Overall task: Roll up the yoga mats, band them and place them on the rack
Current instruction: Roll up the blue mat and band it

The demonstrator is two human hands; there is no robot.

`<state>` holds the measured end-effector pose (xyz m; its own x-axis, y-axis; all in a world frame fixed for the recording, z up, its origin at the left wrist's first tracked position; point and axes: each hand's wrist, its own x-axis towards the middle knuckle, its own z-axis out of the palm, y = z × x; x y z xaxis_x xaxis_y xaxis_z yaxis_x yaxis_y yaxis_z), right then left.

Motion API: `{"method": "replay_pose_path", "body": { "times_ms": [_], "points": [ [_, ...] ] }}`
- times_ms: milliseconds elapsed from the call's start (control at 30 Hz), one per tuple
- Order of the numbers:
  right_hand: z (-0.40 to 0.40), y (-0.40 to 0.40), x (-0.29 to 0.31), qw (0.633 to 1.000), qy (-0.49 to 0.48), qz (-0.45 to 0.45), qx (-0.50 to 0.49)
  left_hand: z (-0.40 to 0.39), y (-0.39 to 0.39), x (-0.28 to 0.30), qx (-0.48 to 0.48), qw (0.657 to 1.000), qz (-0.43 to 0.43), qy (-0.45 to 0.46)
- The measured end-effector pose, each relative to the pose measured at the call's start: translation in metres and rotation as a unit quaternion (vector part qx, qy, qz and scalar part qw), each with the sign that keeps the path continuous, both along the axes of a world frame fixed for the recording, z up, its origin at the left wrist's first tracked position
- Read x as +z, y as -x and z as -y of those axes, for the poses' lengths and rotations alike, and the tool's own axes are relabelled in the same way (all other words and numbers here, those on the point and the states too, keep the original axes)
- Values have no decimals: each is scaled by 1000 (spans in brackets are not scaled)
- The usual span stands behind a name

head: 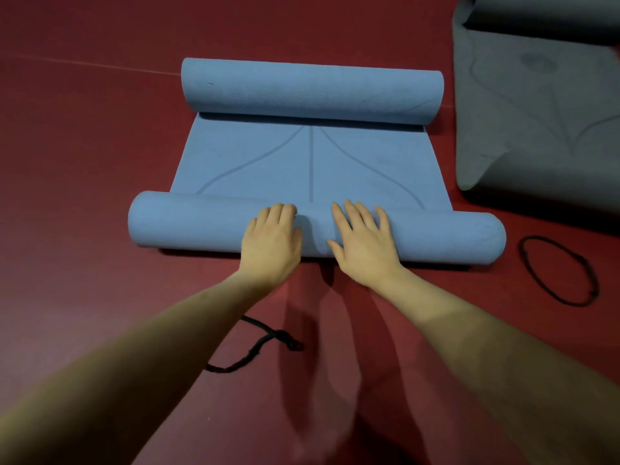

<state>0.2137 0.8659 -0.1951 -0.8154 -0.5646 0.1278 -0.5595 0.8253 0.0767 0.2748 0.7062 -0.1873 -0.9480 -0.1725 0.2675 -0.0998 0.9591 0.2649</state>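
Observation:
A blue yoga mat (302, 162) lies on the red floor, rolled from both ends. Its near roll (188, 223) runs left to right in front of me, and its far roll (312, 90) lies beyond a flat stretch marked with curved lines. My left hand (271, 243) and my right hand (364, 243) rest side by side on top of the near roll at its middle, palms down, fingers fairly straight. A black band (558, 270) lies as a loop on the floor to the right of the near roll. Another black band (258, 345) lies under my left forearm.
A grey yoga mat (536, 112) lies partly unrolled at the upper right, its near corner curled up, with a rolled part at the top edge. The red floor (84, 146) stretches to the left and towards me. No rack is in view.

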Motion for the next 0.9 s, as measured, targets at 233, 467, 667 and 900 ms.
{"method": "replay_pose_path", "body": {
  "times_ms": [233, 467, 667, 900],
  "points": [
    [3, 13, -9, 999, 2, -36, 7, 15, 41, 9, -21, 987, 157, -42],
    [18, 49, 8, 993, -85, 77, -7, 39, 71, 19, -85, 949, 248, 176],
    [36, 84, 10, 983, -151, 97, -25, 39, 103, 12, -51, 929, 286, 228],
    [42, 95, 1, 988, -131, 73, -35, 35, 116, 4, -32, 925, 269, 267]
  ]
}}
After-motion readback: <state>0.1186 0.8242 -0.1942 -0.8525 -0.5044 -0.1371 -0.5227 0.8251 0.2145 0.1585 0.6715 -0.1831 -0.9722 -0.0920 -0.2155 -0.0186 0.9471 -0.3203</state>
